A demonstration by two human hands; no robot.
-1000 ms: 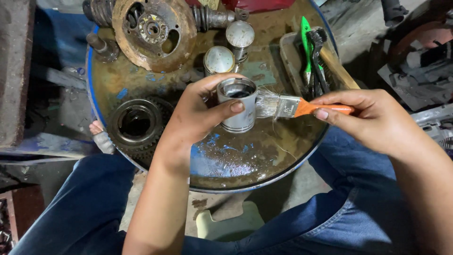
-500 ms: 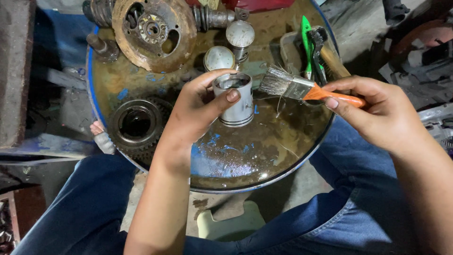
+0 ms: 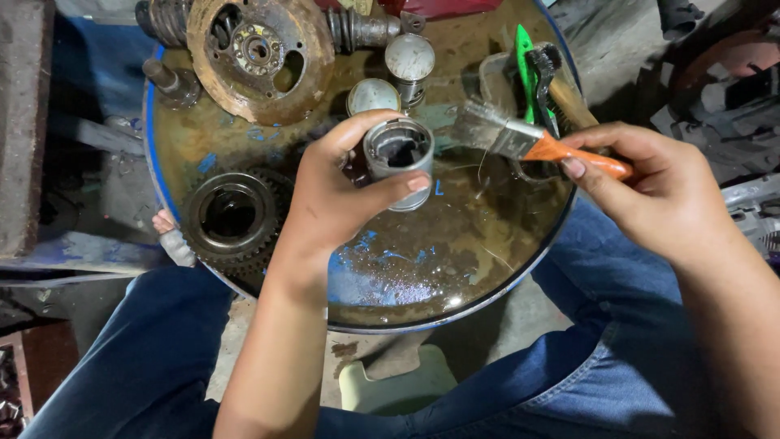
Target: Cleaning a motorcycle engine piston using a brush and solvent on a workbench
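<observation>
My left hand [image 3: 337, 195] grips a hollow grey metal piston [image 3: 398, 161], its open end facing up, above the wet, oily top of a blue drum [image 3: 422, 276]. My right hand [image 3: 650, 183] holds a paintbrush [image 3: 520, 140] by its orange handle. The bristles point left and hang just right of the piston, apart from it.
On the drum lie a rusty round plate [image 3: 260, 53], a dark toothed gear [image 3: 231, 218], two more pistons [image 3: 409, 61] [image 3: 372, 96], a ribbed shaft [image 3: 357, 28] and a green-handled wire brush [image 3: 536, 69]. My blue-jeaned knees flank the drum. Metal clutter lies at right.
The brush has lifted off the piston and drawn back to the right. My left hand has raised and tilted the piston slightly.
</observation>
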